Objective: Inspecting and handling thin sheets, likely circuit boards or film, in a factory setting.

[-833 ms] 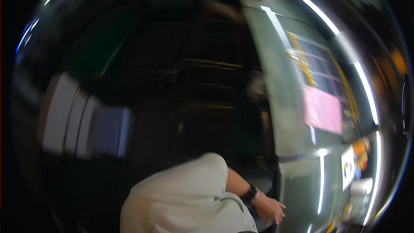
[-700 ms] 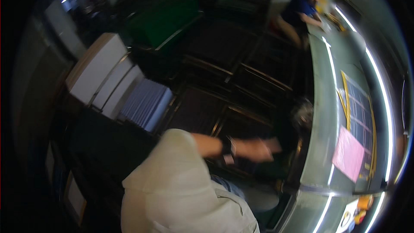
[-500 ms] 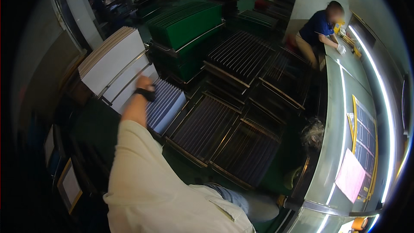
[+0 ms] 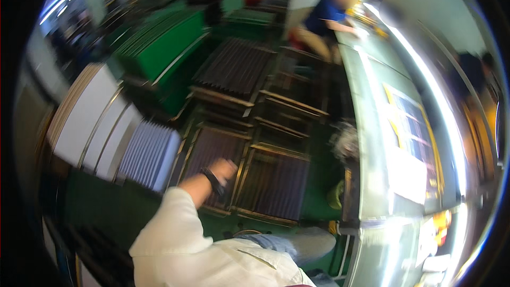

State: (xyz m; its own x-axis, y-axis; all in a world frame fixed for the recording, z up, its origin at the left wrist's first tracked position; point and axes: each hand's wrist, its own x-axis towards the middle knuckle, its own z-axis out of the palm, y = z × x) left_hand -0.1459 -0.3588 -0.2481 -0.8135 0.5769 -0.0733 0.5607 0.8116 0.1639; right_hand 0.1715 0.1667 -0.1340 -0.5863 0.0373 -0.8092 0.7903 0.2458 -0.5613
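Observation:
My left hand, with a black band on the wrist, is stretched out over a rack of dark ribbed panels. Motion smears its fingers, so whether they are open or closed does not show, and no held thing can be made out. Whether the hand touches the rack is unclear. A second dark rack stands just right of it. To its left is a stack of pale, evenly spaced sheets, beside a large block of white boards. My right hand is out of view.
A long glass-topped bench with bright light tubes runs along the right, bearing a yellow-edged panel and a white sheet. A co-worker in a blue shirt leans over its far end. Green boards stand farther back.
My left hand has moved right, away from the white boards and pale sheets, to over the dark rack. The view has turned right, so the bench sits more to the left.

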